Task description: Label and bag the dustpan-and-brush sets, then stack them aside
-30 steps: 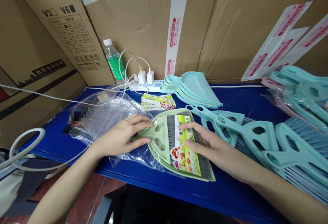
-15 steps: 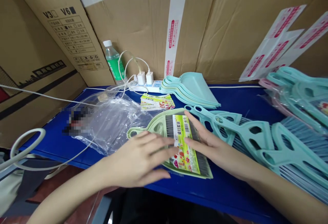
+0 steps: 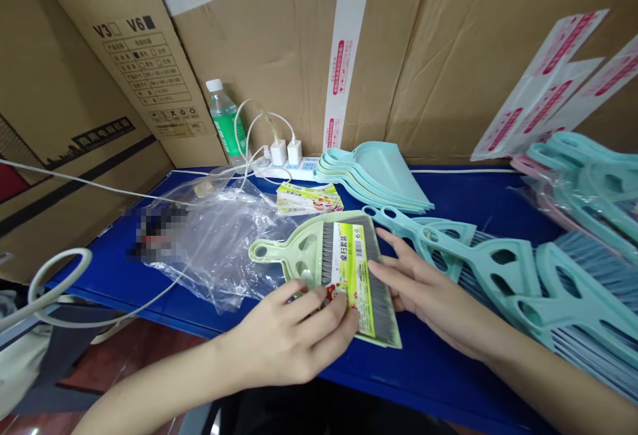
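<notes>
Blue tabletop (image 3: 448, 368), cardboard boxes (image 3: 279, 43) behind. Frame ctr: green dustpan set (image 3: 309, 256) lies flat. L hand (image 3: 294, 335), lower ctr, fingers curled, pinches its near edge; R hand (image 3: 423, 289), palm down, fingers straight and unclenched, touches its rt side.

The dustpan (image 3: 304, 252) lies on the counter (image 3: 448, 368). Left of it lie bags (image 3: 219, 236). Behind it are cards (image 3: 309, 197), then a pan stack (image 3: 373, 173), a power strip (image 3: 284, 169) and a bottle (image 3: 225, 119). Brushes (image 3: 498, 262) lie to its right. The left hand (image 3: 294, 335) holds its near edge, and the right hand (image 3: 428, 289) touches its right side.
</notes>
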Tool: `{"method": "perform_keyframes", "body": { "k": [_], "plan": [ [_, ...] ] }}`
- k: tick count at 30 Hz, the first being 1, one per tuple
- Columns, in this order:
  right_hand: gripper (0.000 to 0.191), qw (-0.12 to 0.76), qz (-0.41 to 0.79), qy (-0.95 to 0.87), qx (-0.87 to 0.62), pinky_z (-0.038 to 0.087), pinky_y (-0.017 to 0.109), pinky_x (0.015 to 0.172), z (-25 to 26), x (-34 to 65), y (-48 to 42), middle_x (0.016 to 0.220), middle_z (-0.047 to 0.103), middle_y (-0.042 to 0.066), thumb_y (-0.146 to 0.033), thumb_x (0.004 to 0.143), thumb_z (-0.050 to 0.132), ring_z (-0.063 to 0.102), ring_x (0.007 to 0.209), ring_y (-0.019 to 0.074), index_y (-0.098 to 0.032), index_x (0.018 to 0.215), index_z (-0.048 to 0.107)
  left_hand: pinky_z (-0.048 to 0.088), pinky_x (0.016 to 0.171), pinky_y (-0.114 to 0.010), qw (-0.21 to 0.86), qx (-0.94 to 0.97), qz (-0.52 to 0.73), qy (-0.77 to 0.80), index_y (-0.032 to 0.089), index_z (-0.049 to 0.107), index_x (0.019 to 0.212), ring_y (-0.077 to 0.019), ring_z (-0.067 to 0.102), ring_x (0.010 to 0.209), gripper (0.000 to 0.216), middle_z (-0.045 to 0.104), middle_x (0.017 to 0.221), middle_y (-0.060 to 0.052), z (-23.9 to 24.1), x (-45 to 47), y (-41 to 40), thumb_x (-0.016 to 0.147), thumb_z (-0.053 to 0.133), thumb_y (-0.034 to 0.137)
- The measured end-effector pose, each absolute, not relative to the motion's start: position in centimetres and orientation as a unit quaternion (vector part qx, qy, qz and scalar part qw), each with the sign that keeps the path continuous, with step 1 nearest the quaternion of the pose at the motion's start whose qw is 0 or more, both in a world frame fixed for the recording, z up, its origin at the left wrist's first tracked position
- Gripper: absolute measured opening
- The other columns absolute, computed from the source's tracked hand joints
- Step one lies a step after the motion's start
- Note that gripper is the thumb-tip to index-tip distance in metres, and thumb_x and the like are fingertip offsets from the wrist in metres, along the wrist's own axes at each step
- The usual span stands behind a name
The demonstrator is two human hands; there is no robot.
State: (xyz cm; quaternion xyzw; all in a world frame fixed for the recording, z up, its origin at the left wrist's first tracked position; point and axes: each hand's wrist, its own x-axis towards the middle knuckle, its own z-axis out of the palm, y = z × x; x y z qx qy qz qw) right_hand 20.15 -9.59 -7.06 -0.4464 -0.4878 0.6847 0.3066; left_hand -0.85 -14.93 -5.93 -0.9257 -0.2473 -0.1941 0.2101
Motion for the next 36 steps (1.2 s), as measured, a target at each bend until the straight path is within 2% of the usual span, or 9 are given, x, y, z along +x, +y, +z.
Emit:
{"method": "perform_keyframes", "body": {
  "k": [4, 8, 14, 18, 21, 26, 29, 33, 36],
  "plan": [
    [0.098, 0.298, 0.692, -0.486, -0.443, 0.058, 0.035, 0.071, -6.2, 20.1, -9.7, 0.127, 0.063, 0.013, -0.058, 0.07, 0.071, 0.067, 0.097, 0.0256, -0.023, 0.148, 0.023, 0.048, 0.079, -0.033, 0.208, -0.916, -0.213, -0.269, 0.015, 0.061, 0.113, -0.0188, 0.065, 0.095, 0.024, 0.072, 0.105, -0.005, -5.9, -1.0, -15.5, 0.1, 0.041, 0.018],
    [0.088, 0.304, 0.696, -0.482, -0.437, 0.057, 0.039, 0.075, -5.9, 19.9, -9.8, 0.123, 0.064, 0.013, -0.058, 0.07, 0.072, 0.066, 0.1, 0.0268, -0.024, 0.141, 0.032, 0.048, 0.063, -0.033, 0.225, -0.847, -0.271, -0.399, 0.013, 0.055, 0.108, -0.0207, 0.062, 0.07, 0.029, 0.067, 0.08, -0.008, -5.8, -1.1, -16.3, 0.101, 0.036, 0.032],
    [0.088, 0.303, 0.695, -0.482, -0.44, 0.057, 0.042, 0.076, -6.1, 19.8, -9.7, 0.131, 0.058, 0.014, -0.063, 0.068, 0.072, 0.066, 0.101, 0.0281, -0.025, 0.137, 0.031, 0.045, 0.045, -0.028, 0.12, -0.803, -0.243, -0.53, 0.016, 0.04, 0.113, -0.0197, 0.062, 0.052, 0.019, 0.063, 0.069, -0.002, -5.9, -0.4, -15.9, 0.096, 0.034, 0.023],
    [0.082, 0.307, 0.689, -0.492, -0.435, 0.058, 0.045, 0.077, -6.0, 19.9, -9.8, 0.129, 0.06, 0.012, -0.062, 0.071, 0.069, 0.066, 0.102, 0.0285, -0.029, 0.137, 0.032, 0.043, 0.041, -0.027, 0.085, -0.804, -0.213, -0.548, 0.018, 0.036, 0.116, -0.02, 0.061, 0.047, 0.026, 0.063, 0.068, 0.0, -5.9, -0.1, -15.5, 0.091, 0.033, 0.012],
    [0.079, 0.308, 0.686, -0.496, -0.434, 0.058, 0.046, 0.076, -6.0, 20.0, -9.8, 0.126, 0.062, 0.011, -0.06, 0.073, 0.069, 0.066, 0.101, 0.0287, -0.029, 0.136, 0.034, 0.043, 0.041, -0.027, 0.076, -0.815, -0.212, -0.534, 0.019, 0.036, 0.115, -0.0189, 0.059, 0.045, 0.027, 0.062, 0.067, 0.001, -5.8, 0.0, -15.5, 0.09, 0.032, 0.01],
    [0.083, 0.307, 0.693, -0.492, -0.428, 0.058, 0.045, 0.076, -6.3, 20.0, -9.8, 0.126, 0.061, 0.012, -0.062, 0.071, 0.07, 0.067, 0.098, 0.0276, -0.028, 0.137, 0.034, 0.049, 0.048, -0.027, -0.016, -0.848, -0.259, -0.462, 0.019, 0.037, 0.112, -0.0181, 0.064, 0.058, 0.022, 0.066, 0.08, -0.004, -5.6, 0.5, -15.6, 0.092, 0.032, 0.01],
    [0.085, 0.312, 0.701, -0.488, -0.417, 0.059, 0.044, 0.076, -6.5, 20.0, -9.8, 0.128, 0.06, 0.012, -0.063, 0.07, 0.07, 0.066, 0.099, 0.0277, -0.028, 0.138, 0.033, 0.048, 0.048, -0.027, -0.05, -0.846, -0.278, -0.453, 0.018, 0.038, 0.114, -0.0172, 0.062, 0.057, 0.023, 0.065, 0.079, -0.004, -5.7, 1.0, -15.8, 0.092, 0.033, 0.012],
    [0.076, 0.31, 0.706, -0.484, -0.413, 0.057, 0.046, 0.082, -6.3, 20.0, -9.8, 0.129, 0.06, 0.011, -0.058, 0.075, 0.069, 0.065, 0.107, 0.0285, -0.029, 0.137, 0.035, 0.046, 0.049, -0.025, -0.084, -0.83, -0.296, -0.465, 0.019, 0.041, 0.119, -0.0138, 0.058, 0.054, 0.024, 0.065, 0.079, -0.001, -4.6, 0.0, -16.0, 0.096, 0.038, 0.019],
    [0.07, 0.302, 0.705, -0.489, -0.417, 0.057, 0.046, 0.085, -6.2, 20.1, -9.9, 0.13, 0.06, 0.011, -0.056, 0.078, 0.066, 0.063, 0.11, 0.0284, -0.028, 0.135, 0.036, 0.046, 0.053, -0.025, -0.029, -0.79, -0.307, -0.53, 0.022, 0.053, 0.101, -0.0127, 0.055, 0.054, 0.015, 0.061, 0.071, 0.001, -2.6, -3.2, -15.5, 0.096, 0.039, 0.02]
  ]
}}
